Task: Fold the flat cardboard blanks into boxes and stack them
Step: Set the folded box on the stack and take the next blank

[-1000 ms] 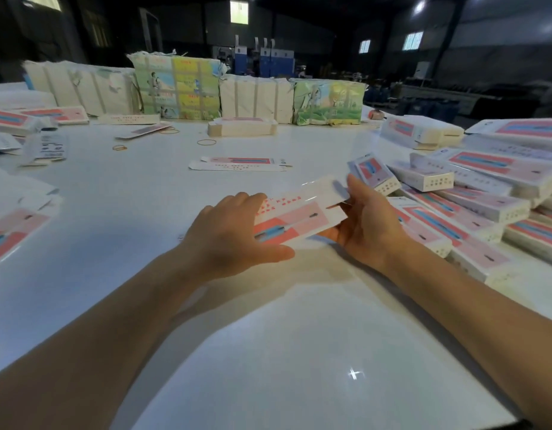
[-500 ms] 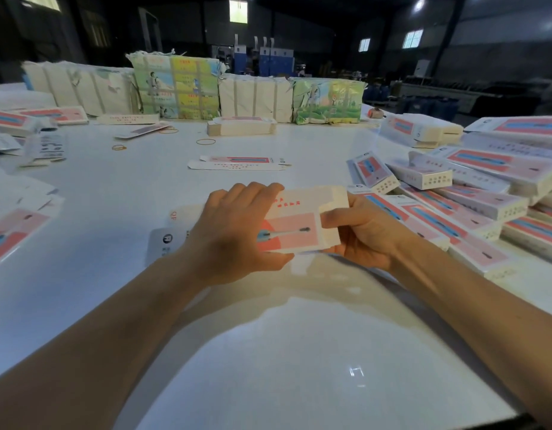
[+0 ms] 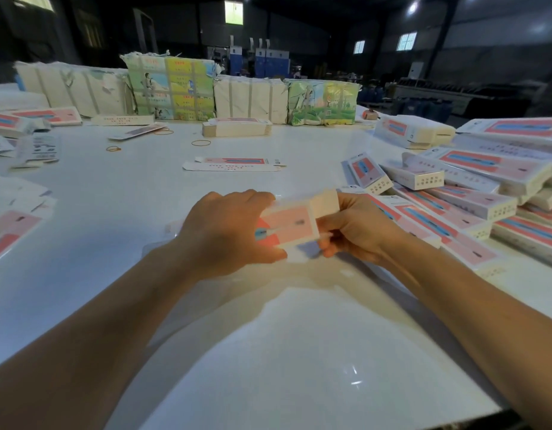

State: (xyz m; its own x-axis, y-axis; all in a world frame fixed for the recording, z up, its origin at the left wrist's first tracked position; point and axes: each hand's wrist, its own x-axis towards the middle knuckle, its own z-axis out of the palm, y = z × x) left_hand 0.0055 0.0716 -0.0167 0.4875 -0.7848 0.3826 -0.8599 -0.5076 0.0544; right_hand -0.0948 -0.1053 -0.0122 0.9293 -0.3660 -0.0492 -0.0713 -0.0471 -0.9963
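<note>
We are holding a pink cardboard blank (image 3: 288, 226) just above the white surface (image 3: 299, 352) | left hand (image 3: 225, 231) fingers curling round its left end | right hand (image 3: 358, 231) fingers pinching its right end flap | folded boxes (image 3: 473, 193) piling at right

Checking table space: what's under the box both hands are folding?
Under the box, gripped by the left hand and right hand, only bare white table and shadow show. The spot directly beneath the hands is covered.
</note>
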